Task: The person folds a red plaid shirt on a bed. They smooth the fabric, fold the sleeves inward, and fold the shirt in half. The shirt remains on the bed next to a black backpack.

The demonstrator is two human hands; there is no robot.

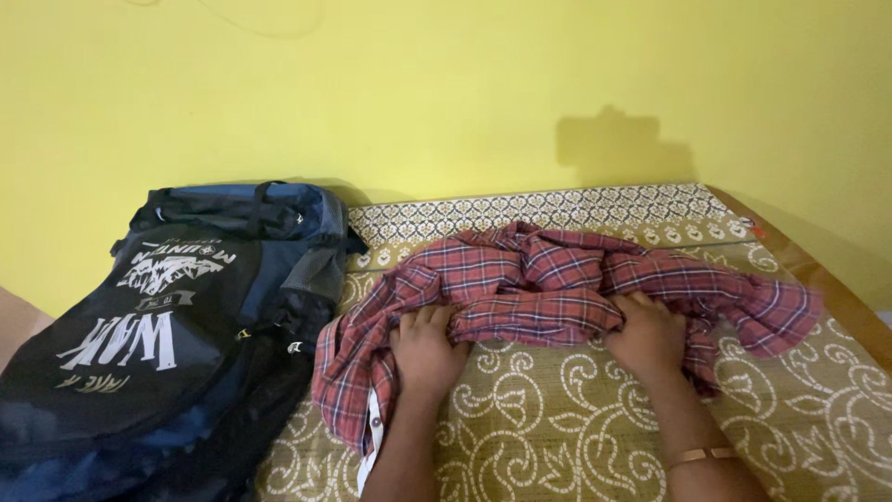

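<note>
Head view, single entry.

Item 1: red plaid shirt (548,279), checked in red, dark blue and white, lying crumpled across the middle of the frame on a patterned mat (576,418). One end trails down toward 7 o'clock, where a white button placket shows; the other end fans out toward 3 o'clock. The cloth is bunched and creased, with no flat panel and no clean fold line visible.

Item 2: left hand (426,351), at 6 o'clock of the shirt's left part, fingers curled and pressed into the fabric edge, gripping a gather of cloth.

Item 3: right hand (650,336), at 5 o'clock of the shirt's centre, fingers likewise curled down over the near edge and closed on the cloth. A thin bangle (701,455) sits on that wrist.

Item 4: backpack (177,325), dark blue and black with white print, lying on its back at 9 o'clock of the shirt, just beside the trailing end; whether they touch cannot be told. Its zips look closed from here.

Item 5: yellow wall (446,93) at 12 o'clock, behind the mat's bordered edge.

Progress, as judged: handling of the shirt looks early. Both hands have hold of it, but it is neither spread out nor folded, and nothing of it is inside the backpack.
</note>
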